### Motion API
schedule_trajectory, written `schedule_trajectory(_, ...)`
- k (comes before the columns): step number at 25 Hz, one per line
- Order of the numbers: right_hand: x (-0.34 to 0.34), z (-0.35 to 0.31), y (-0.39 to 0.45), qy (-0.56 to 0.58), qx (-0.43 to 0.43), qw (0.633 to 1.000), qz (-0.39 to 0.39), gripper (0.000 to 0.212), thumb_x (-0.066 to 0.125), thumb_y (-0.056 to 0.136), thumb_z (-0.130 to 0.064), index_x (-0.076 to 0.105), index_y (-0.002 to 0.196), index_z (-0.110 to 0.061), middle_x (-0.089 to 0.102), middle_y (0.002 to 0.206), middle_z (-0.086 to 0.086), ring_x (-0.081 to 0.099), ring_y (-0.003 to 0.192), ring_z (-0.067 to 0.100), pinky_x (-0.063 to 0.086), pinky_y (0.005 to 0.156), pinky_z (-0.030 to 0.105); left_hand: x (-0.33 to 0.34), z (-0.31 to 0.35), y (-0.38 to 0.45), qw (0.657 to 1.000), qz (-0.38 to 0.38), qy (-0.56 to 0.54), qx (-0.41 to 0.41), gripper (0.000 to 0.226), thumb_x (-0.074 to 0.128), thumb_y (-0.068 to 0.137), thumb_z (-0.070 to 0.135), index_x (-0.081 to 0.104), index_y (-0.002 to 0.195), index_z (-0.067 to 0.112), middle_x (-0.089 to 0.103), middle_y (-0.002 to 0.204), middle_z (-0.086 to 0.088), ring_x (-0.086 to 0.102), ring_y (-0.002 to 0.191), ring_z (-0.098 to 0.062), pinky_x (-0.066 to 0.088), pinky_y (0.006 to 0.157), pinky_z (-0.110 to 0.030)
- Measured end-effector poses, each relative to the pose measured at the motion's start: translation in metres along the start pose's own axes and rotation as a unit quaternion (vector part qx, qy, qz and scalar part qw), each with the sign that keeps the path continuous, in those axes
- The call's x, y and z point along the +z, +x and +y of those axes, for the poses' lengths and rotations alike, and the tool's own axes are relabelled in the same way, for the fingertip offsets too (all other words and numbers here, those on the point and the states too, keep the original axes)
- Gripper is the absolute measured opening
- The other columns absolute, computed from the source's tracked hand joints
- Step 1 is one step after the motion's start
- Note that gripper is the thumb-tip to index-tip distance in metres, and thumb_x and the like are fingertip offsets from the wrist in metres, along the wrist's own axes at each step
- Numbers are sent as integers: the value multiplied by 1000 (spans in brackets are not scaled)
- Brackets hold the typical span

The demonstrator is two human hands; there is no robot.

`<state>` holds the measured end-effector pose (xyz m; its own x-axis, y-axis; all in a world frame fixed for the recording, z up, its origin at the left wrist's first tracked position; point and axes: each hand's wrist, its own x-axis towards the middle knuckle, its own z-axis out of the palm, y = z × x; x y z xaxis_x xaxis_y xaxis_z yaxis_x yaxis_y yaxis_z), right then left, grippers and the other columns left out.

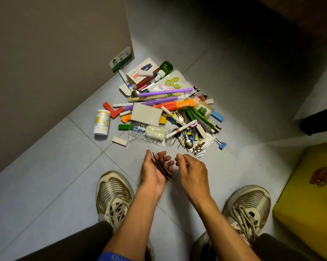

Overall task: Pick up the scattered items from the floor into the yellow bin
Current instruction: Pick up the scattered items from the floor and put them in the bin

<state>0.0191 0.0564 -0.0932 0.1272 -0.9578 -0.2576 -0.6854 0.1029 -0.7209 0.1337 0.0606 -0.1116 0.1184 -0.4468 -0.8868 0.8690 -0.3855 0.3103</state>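
A pile of scattered items (164,110) lies on the grey tiled floor: pens, purple sticks, coloured blocks, cards, binder clips, a spoon, plastic bags. My left hand (155,168) is palm up just in front of the pile, with a bunch of dark hairpins (161,165) lying across its loosely curled fingers. My right hand (191,170) hovers beside it, back up, fingers curled toward the left palm; nothing shows in its grasp. The yellow bin (309,200) stands at the right edge, partly cut off.
A white pill bottle (102,122) lies left of the pile, a green bottle (166,67) and a red-and-white box (142,72) at its far side. A brown wall panel (55,63) rises on the left. My two shoes (112,196) flank my arms.
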Motion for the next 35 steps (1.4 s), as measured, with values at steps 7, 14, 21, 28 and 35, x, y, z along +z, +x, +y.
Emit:
schedule_trajectory(7, 9, 44, 14, -313, -40, 947, -57, 10, 68, 85, -11, 62, 77, -10, 63, 70, 7, 56, 53, 23, 36, 48, 26, -1, 0, 6, 999, 30, 26, -7, 45, 34, 103, 38, 62, 93, 5, 59, 68, -9, 55, 57, -20, 41, 58, -29)
schedule_trajectory(14, 9, 27, 33, -90, 60, 989, -104, 15, 55, 85, -36, 54, 76, -24, 60, 70, -7, 53, 61, 14, 38, 53, 28, 2, -6, 8, 999, 17, 38, -8, 43, 42, 100, 42, 64, 104, 5, 66, 83, -12, 63, 75, -25, 50, 73, -36)
schedule_trajectory(21, -6, -3, 98, -261, -83, 961, -44, 80, 68, 86, -26, 24, 152, -21, 29, 157, 7, 29, 142, 31, 30, 112, 49, 23, 17, 12, 999, -23, 4, 32, 42, 45, 98, 44, 64, 96, 8, 63, 73, -8, 59, 64, -21, 46, 65, -32)
schedule_trajectory(28, 12, 17, 135, -380, -100, 919, -15, 39, 63, 90, -23, 46, 124, -13, 48, 127, 14, 46, 111, 35, 41, 96, 49, 19, 9, 22, 1000, -12, 15, 9, 41, 48, 97, 44, 64, 95, 6, 64, 69, -9, 59, 63, -22, 47, 62, -31)
schedule_trajectory(35, 8, 30, 119, -330, 10, 943, -34, 51, 46, 99, -37, 25, 144, -25, 26, 147, 15, 35, 130, 42, 41, 99, 60, 20, 10, 12, 1000, 5, 25, 3, 40, 47, 98, 42, 63, 97, 6, 62, 70, -9, 58, 63, -21, 46, 62, -31)
